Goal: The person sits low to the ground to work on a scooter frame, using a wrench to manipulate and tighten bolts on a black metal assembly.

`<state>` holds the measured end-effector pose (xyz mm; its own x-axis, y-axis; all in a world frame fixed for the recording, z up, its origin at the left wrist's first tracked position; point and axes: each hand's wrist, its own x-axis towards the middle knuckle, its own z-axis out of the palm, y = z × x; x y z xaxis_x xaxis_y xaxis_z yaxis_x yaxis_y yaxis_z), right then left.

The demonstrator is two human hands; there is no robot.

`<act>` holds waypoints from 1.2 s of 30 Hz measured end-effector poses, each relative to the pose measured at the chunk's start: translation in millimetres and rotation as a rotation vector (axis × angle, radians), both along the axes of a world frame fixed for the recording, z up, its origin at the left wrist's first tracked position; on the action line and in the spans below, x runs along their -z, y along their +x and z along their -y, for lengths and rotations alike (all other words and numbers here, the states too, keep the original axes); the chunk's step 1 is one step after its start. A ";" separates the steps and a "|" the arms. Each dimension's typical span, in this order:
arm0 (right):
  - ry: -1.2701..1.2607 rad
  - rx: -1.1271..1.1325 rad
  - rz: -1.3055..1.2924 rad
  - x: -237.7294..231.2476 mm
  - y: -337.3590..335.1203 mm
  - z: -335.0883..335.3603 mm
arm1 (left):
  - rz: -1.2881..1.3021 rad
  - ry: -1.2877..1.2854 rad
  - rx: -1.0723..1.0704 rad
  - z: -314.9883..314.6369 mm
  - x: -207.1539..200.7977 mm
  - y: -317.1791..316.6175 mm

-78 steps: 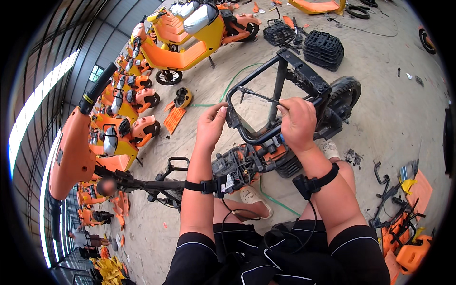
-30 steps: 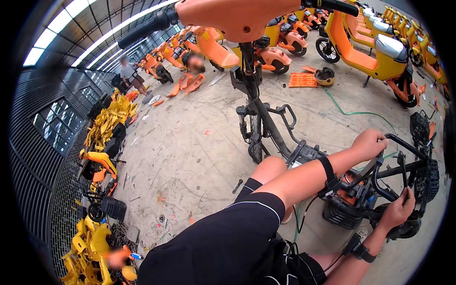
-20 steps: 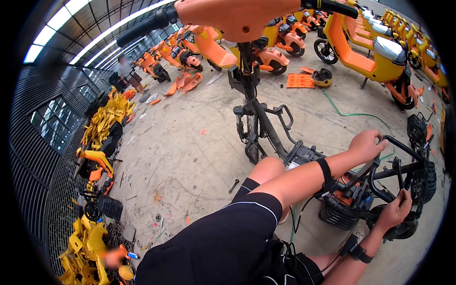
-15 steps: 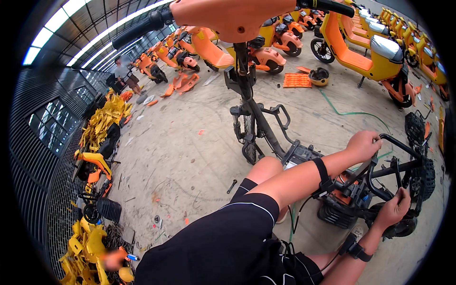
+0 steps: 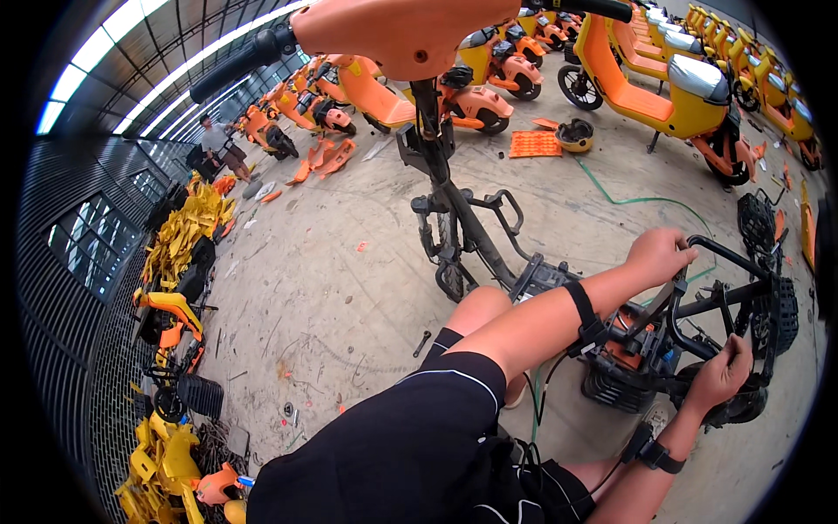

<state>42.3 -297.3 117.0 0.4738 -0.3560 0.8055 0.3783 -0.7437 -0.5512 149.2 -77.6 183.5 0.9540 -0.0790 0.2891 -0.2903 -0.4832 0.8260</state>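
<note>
Dark metal filled the pinch of our right hand (image 5: 724, 375): a thin rod (image 5: 725, 313) running up across the black frame (image 5: 733, 258), while our left hand (image 5: 661, 258) bent its fingers at a corner of that frame, gripping or not, we could not tell. Beyond, our view had swung left, bringing the orange handlebar cover (image 5: 393, 39) of the stripped scooter (image 5: 477, 231) to the top, yet both hands stayed there, so the work seemed unmoved.
</note>
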 end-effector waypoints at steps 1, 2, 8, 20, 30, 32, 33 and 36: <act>-0.010 0.010 0.004 -0.4 -0.4 -0.1 | 0.002 0.013 -0.007 0.5 -1.0 0.2; -0.018 0.017 0.009 -2.4 -0.8 -3.3 | -0.001 0.010 -0.015 0.2 -1.9 -0.3; -0.011 0.047 -0.031 -2.2 -5.0 -4.9 | 0.022 -0.023 0.007 1.2 -1.1 -6.6; 0.067 -0.004 0.042 -14.6 -6.9 -13.8 | -0.017 -0.075 0.105 -8.2 24.3 17.2; -0.020 0.093 0.059 -20.4 -5.4 -16.3 | -0.446 -0.185 0.000 -74.9 68.9 -39.6; -0.034 0.100 0.080 -19.4 -5.7 -17.5 | -0.601 -0.263 -0.021 -82.6 89.4 -61.7; -0.036 0.101 0.088 -18.7 -5.6 -16.2 | -0.684 -0.306 -0.028 -82.4 99.8 -71.0; -0.023 0.078 0.078 -17.4 -7.0 -8.5 | -0.835 -0.327 0.056 -78.5 128.6 -89.5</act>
<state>35.3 -288.9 134.4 0.3810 -0.3707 0.8470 0.3597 -0.7845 -0.5051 59.7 1.0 54.9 0.8606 -0.1669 -0.4812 0.4509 -0.1901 0.8721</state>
